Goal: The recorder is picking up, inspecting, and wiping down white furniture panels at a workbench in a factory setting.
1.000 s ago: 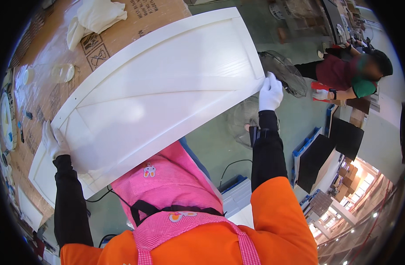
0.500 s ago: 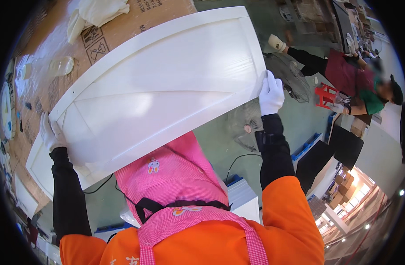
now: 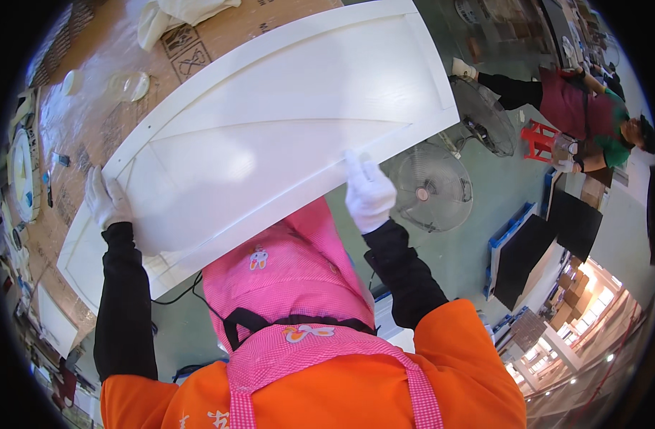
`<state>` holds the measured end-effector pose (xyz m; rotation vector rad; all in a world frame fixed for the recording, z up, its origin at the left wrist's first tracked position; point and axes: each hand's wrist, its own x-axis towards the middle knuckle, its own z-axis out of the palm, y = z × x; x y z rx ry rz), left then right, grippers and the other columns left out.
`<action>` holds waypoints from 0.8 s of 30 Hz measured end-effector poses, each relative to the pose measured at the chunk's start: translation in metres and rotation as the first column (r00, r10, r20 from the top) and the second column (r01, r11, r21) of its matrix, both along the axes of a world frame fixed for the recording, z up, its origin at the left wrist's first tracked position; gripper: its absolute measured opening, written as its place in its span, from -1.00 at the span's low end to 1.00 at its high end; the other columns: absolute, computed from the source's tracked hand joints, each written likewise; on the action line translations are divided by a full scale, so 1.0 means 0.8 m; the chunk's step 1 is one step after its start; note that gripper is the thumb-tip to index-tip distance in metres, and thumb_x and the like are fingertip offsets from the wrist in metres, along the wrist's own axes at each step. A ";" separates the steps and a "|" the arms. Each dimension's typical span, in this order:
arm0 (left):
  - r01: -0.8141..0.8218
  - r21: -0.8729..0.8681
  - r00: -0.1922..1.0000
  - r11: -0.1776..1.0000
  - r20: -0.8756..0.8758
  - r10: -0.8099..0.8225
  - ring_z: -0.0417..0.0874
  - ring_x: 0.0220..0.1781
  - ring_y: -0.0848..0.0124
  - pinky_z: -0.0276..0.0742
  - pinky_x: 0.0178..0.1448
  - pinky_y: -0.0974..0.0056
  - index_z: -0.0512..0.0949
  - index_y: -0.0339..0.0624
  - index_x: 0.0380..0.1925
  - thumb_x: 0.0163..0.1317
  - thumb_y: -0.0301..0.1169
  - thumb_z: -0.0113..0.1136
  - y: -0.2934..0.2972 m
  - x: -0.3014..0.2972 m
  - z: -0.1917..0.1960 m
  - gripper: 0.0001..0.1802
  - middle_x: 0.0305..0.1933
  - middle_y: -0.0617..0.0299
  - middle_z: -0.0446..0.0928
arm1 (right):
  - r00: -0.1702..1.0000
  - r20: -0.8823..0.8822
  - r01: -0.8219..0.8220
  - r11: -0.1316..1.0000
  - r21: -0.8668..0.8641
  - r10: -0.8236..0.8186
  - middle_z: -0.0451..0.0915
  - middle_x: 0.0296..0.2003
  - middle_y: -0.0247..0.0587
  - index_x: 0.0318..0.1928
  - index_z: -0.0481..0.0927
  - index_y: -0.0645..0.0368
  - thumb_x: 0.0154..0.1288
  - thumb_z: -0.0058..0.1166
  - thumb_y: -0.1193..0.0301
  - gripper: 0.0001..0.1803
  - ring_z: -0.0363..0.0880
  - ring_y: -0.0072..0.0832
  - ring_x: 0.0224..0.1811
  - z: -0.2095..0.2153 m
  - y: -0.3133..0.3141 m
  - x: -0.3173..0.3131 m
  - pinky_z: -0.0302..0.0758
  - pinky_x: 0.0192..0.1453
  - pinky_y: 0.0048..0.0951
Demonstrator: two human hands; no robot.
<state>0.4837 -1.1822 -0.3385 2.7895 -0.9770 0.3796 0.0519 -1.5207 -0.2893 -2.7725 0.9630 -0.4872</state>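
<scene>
Firmly, gloved left hand (image 3: 107,201) and right hand (image 3: 368,194) fingers grip the smooth white arched-groove panel (image 3: 270,136).

This is a workshop or factory floor: a cardboard-covered tabletop (image 3: 220,32) strewn with rags and tools, two standing fans (image 3: 429,187) on a green painted floor (image 3: 484,236), stacked boxes (image 3: 581,300) under strip lights, and another worker (image 3: 577,107) nearby.

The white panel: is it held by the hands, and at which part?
Yes. The white panel is held by both gloved hands: left hand on its left edge, right hand on its near long edge.
</scene>
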 end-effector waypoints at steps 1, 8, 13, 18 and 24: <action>-0.008 -0.003 1.000 1.000 -0.003 0.008 0.36 0.45 -0.02 0.17 0.53 -0.03 0.44 -0.16 0.32 0.42 -0.17 -0.02 -0.005 -0.004 0.001 -0.46 0.40 -0.06 0.41 | 0.999 0.023 -0.034 0.999 0.018 0.033 0.46 -0.46 -0.18 0.13 0.66 0.14 0.13 0.16 0.56 -0.52 0.50 -0.21 -0.53 -0.003 0.023 0.007 0.45 -0.47 -0.25; -0.046 -0.013 0.999 0.999 0.000 0.046 0.32 0.47 -0.01 0.10 0.54 -0.08 0.44 -0.17 0.31 0.41 -0.05 -0.05 0.000 0.000 0.003 -0.40 0.41 -0.08 0.40 | 0.992 0.125 -0.024 0.994 0.105 0.011 0.38 -0.54 -0.21 0.03 0.68 0.13 0.22 0.14 0.54 -0.66 0.49 -0.26 -0.56 0.000 0.186 0.082 0.43 -0.52 -0.24; -0.032 -0.046 0.999 0.998 0.007 0.032 0.32 0.47 -0.01 0.07 0.55 -0.10 0.44 -0.15 0.30 0.40 -0.02 -0.08 -0.018 -0.017 0.004 -0.39 0.40 -0.07 0.40 | 0.988 0.123 -0.103 0.989 0.109 0.090 0.45 -0.49 -0.25 0.08 0.64 0.13 0.26 0.13 0.50 -0.64 0.54 -0.29 -0.48 -0.007 0.281 0.097 0.49 -0.49 -0.24; -0.054 -0.078 0.998 0.995 0.013 0.055 0.30 0.49 0.00 0.05 0.55 -0.14 0.44 -0.10 0.31 0.40 -0.01 -0.08 -0.014 -0.011 -0.005 -0.40 0.42 -0.01 0.40 | 0.925 0.114 -0.375 0.833 0.406 0.361 0.54 -0.28 -0.21 0.17 0.48 0.10 0.18 0.06 0.40 -0.51 0.60 -0.22 -0.36 -0.001 0.402 0.129 0.57 -0.32 -0.19; -0.073 -0.077 0.997 0.994 0.007 0.074 0.31 0.48 0.01 0.03 0.55 -0.20 0.46 -0.06 0.29 0.33 0.02 0.01 0.003 0.010 -0.018 -0.38 0.41 0.01 0.41 | 0.952 0.115 -0.305 0.923 0.235 0.285 0.64 -0.31 -0.22 -0.01 0.64 0.07 0.18 0.09 0.45 -0.67 0.63 -0.26 -0.33 0.016 0.350 0.118 0.58 -0.26 -0.22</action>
